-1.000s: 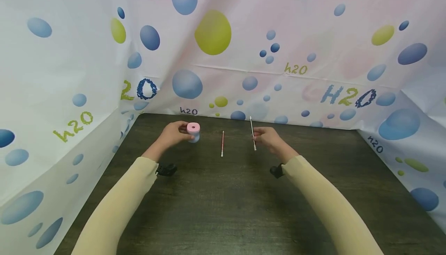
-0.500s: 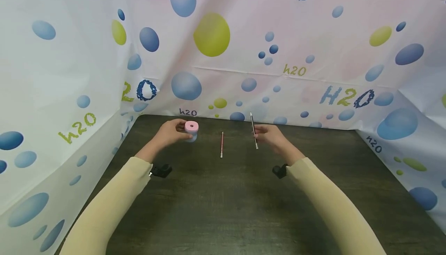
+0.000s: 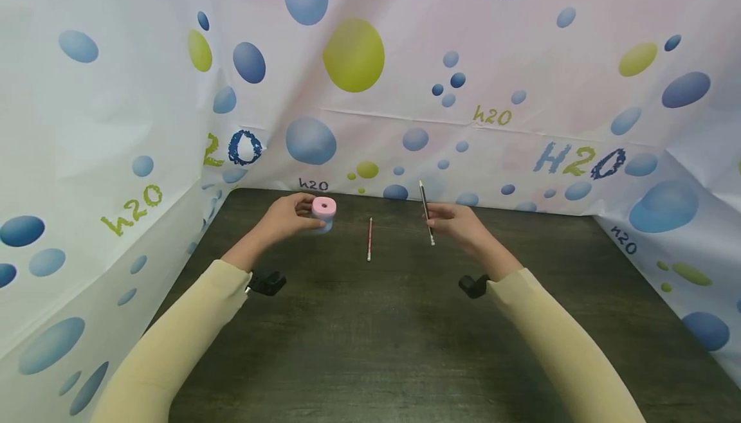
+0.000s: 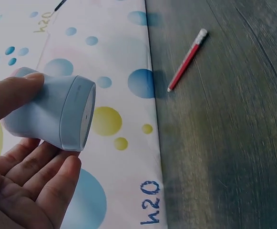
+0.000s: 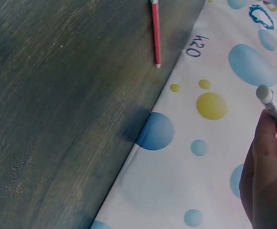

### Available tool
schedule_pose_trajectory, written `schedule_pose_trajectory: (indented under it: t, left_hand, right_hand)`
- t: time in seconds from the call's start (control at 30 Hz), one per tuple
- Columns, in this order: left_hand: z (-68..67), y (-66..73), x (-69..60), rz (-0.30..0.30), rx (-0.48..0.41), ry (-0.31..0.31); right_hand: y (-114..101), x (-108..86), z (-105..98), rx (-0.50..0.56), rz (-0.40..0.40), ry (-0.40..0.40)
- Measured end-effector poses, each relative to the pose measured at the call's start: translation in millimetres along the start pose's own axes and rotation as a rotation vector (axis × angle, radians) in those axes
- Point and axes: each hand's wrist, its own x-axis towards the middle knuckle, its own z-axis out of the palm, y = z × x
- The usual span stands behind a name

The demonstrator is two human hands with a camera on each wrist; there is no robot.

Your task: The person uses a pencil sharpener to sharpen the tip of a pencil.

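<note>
In the head view my left hand (image 3: pixel 280 220) grips a small pencil sharpener (image 3: pixel 324 206) with a pink top that has a hole in it. Its pale blue body (image 4: pixel 45 112) fills the left wrist view, thumb on one side and fingers on the other. My right hand (image 3: pixel 463 225) pinches a dark pencil (image 3: pixel 424 198), pointed end up and white eraser end (image 5: pixel 267 97) down. Sharpener and pencil are held apart, over the far part of the table. Between the two hands a red pencil (image 3: pixel 370 240) lies on the table, eraser end toward me.
A dark wood-grain table (image 3: pixel 359 333) stretches under both arms. Behind it and along both sides hangs a white sheet (image 3: pixel 509 44) printed with blue and green spots and lettering. Black devices (image 3: pixel 269 283) are strapped at the wrists.
My right hand has shifted slightly right, carrying the dark pencil a little higher. The sharpener in my left hand has risen slightly. The red pencil stays put.
</note>
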Motion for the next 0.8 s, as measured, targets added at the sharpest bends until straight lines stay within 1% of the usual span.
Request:
schedule_pose_trajectory:
  t: [0.17,0.4,0.63,0.8]
  left_hand:
    - [-0.4,4.6,-4.2,0.012,-0.022,0.001]
    - [-2.6,10.4,-12.1,0.029,-0.043,-0.003]
    - [-0.3,16.0,-20.5,0.061,-0.053,-0.005]
    - [1.1,18.6,-27.5,0.071,-0.070,-0.012]
  right_hand:
    - [-4,-6.7,0,0.008,-0.018,-0.015]
    - [-9,-16.0,0,-0.020,-0.038,-0.020]
    - [-12,-26.2,0,-0.035,-0.057,-0.015]
    - [-14,-33.7,1,-0.036,-0.068,-0.032]
